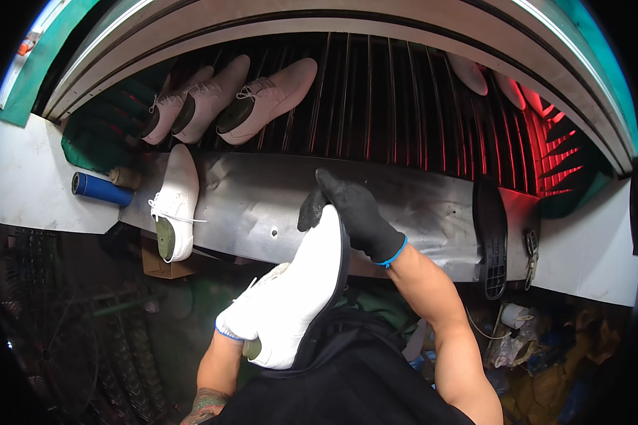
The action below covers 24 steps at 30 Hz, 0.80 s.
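A white lace-up shoe [312, 283] is held on its side in front of my body, toe pointing away from me. A black sole [344, 262] runs along its right edge. My left hand [242, 312], in a white glove with a blue cuff, grips the shoe near its opening; the fingers are partly hidden. Round the toe closes my right hand [358, 216], in a black glove with a blue cuff. Another white shoe [177, 202] with an olive-green insole lies to the left on the metal ledge [241, 205], its heel over the near edge.
Beyond the ledge, several white shoes [269, 103] sit on dark rollers [376, 106] under a machine hood, lit red at right. A loose black sole [492, 241] lies at right beside a metal tool [530, 258]. At left is a blue cylinder [101, 190].
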Each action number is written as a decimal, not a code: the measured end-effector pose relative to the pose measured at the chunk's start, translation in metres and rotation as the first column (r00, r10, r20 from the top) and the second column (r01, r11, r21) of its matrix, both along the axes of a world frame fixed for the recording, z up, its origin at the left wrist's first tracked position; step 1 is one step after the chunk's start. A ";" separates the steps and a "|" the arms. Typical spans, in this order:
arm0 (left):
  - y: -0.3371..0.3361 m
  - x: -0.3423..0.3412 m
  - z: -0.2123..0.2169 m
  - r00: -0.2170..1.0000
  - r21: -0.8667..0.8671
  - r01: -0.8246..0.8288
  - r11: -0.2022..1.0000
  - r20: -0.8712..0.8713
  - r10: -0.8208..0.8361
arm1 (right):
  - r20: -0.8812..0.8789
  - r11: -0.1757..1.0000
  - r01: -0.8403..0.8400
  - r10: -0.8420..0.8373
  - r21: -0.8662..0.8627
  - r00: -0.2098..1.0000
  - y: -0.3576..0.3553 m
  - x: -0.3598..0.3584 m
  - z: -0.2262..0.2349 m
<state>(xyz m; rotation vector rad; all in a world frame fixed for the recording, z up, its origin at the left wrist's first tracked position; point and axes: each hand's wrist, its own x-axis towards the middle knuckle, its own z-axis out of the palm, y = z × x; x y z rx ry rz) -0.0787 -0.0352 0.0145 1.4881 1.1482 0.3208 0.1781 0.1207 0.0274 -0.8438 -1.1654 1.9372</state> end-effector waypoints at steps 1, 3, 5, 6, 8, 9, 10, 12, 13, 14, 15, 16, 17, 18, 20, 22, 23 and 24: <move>-0.002 -0.004 -0.011 0.999 0.060 0.035 0.998 -0.011 -0.034 | 0.010 0.999 -0.025 0.025 0.030 1.000 -0.001 0.001 -0.002; -0.003 -0.005 -0.030 0.995 0.032 -0.039 0.999 0.098 0.036 | 0.035 0.993 -0.073 0.070 0.098 0.997 0.005 0.006 -0.006; -0.011 -0.004 -0.042 0.895 -0.221 -0.187 0.957 0.364 0.258 | 0.215 0.970 -0.176 0.138 0.169 0.967 0.010 0.016 -0.011; -0.014 -0.004 -0.046 0.787 -0.367 -0.200 0.908 0.492 0.372 | 0.305 0.952 -0.233 0.166 0.198 0.938 0.010 0.019 -0.014; -0.014 -0.004 -0.046 0.385 -0.633 -0.013 0.774 0.711 0.588 | 0.495 0.757 -0.329 0.008 0.564 0.869 -0.001 0.017 -0.026; -0.015 -0.001 -0.045 0.356 -0.704 -0.039 0.710 0.654 0.668 | 0.551 0.599 -0.393 -0.098 0.698 0.829 -0.008 0.016 -0.029; -0.014 0.003 -0.039 0.327 -0.768 -0.061 0.638 0.588 0.740 | 0.515 0.567 -0.349 -0.160 0.746 0.842 -0.013 0.012 -0.024; -0.014 0.009 -0.031 0.279 -0.847 -0.082 0.525 0.487 0.828 | 0.492 0.621 -0.311 -0.141 0.720 0.859 -0.010 0.014 -0.033; -0.013 0.011 -0.027 0.263 -0.866 -0.085 0.493 0.457 0.850 | 0.479 0.646 -0.290 -0.135 0.707 0.868 -0.008 0.014 -0.035; -0.014 0.012 -0.024 0.248 -0.884 -0.087 0.460 0.428 0.869 | 0.486 0.627 -0.279 -0.184 0.727 0.854 -0.011 0.013 -0.033; -0.018 0.006 -0.035 0.292 -0.860 -0.105 0.499 0.453 0.842 | 0.491 0.607 -0.269 -0.234 0.748 0.839 -0.019 0.013 -0.032; -0.018 0.000 -0.045 0.330 -0.828 -0.130 0.545 0.482 0.811 | 0.488 0.574 -0.262 -0.281 0.775 0.827 -0.021 0.010 -0.029; -0.021 -0.005 -0.050 0.388 -0.787 -0.166 0.594 0.501 0.773 | 0.495 0.510 -0.307 -0.285 0.804 0.821 -0.024 0.009 -0.020; -0.014 0.003 -0.038 0.447 -0.752 -0.187 0.632 0.508 0.736 | 0.514 0.463 -0.353 -0.287 0.813 0.808 -0.032 0.009 -0.011; -0.004 0.021 -0.007 0.546 -0.683 -0.220 0.696 0.505 0.668 | 0.533 0.484 -0.344 -0.332 0.804 0.779 -0.038 0.009 -0.014; -0.009 0.028 -0.006 0.541 -0.658 -0.224 0.719 0.530 0.653 | 0.316 0.435 -0.097 -0.465 0.895 0.827 -0.043 0.014 -0.028; -0.007 0.031 -0.007 0.513 -0.651 -0.211 0.729 0.561 0.649 | 0.199 0.388 0.028 -0.531 0.921 0.824 -0.046 0.018 -0.037; -0.004 0.036 -0.003 0.513 -0.676 -0.182 0.714 0.554 0.655 | 0.131 0.390 0.134 -0.582 0.911 0.803 -0.051 0.024 -0.049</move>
